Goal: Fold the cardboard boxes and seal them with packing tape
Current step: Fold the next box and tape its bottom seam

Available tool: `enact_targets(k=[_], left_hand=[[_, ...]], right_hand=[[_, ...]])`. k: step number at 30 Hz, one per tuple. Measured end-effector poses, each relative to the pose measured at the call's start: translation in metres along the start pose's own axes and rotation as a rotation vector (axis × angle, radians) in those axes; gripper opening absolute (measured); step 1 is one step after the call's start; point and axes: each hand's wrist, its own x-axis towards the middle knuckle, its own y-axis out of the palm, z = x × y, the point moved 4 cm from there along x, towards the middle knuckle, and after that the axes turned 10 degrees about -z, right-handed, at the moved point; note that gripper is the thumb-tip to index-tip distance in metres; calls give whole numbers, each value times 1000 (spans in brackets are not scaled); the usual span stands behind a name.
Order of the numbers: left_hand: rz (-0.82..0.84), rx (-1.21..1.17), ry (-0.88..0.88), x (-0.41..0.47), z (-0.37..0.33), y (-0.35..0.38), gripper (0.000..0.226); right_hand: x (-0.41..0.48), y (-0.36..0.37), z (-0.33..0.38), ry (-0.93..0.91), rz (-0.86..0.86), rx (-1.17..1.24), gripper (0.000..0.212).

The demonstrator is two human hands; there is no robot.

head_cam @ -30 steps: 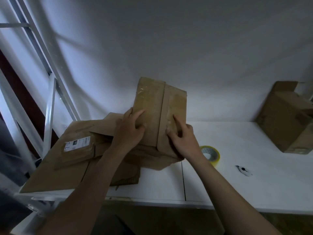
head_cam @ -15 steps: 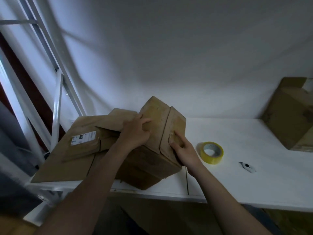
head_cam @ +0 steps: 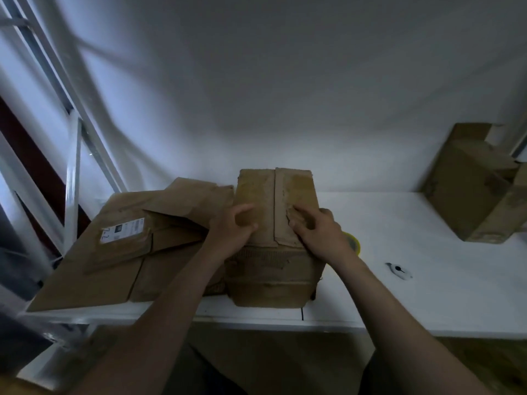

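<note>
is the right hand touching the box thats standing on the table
Touching. The head view shows the right hand with its fingers lying on the right top flap of the cardboard box, no gap visible between them.

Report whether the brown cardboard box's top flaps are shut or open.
Shut: the brown cardboard box has both flaps flat, meeting at a seam, under the left hand and right hand.
</note>
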Motion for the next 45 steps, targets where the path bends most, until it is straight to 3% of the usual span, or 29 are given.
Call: enact_targets(k=[5,11,21,26,32,35,39,43,45], left_hand=[[-74,5,-34,6,30,-12,38],[-108,-43,-25,22,21,-5,43],[42,-32,39,-14,6,42,41],[64,25,89,15,-9,61,41],[42,86,74,45,-8,67,49],[121,179,7,31,24,82,56],[139,62,-100,14,59,94,57],[90,111,-124,14,57,100,54],[7,221,-41,14,40,99,55]], right_hand=[[17,25,11,-87,5,0,46],[45,25,19,-128,29,-29,46],[0,-16,-28,-19,-6,-292,48],[28,-18,-48,58,32,-227,51],[64,-2,-37,-96,-22,-245,33],[58,14,-55,-149,24,-257,36],[36,24,-77,-214,-15,-261,40],[20,19,-79,-218,-39,-104,40],[16,5,-82,-237,-87,38,35]])
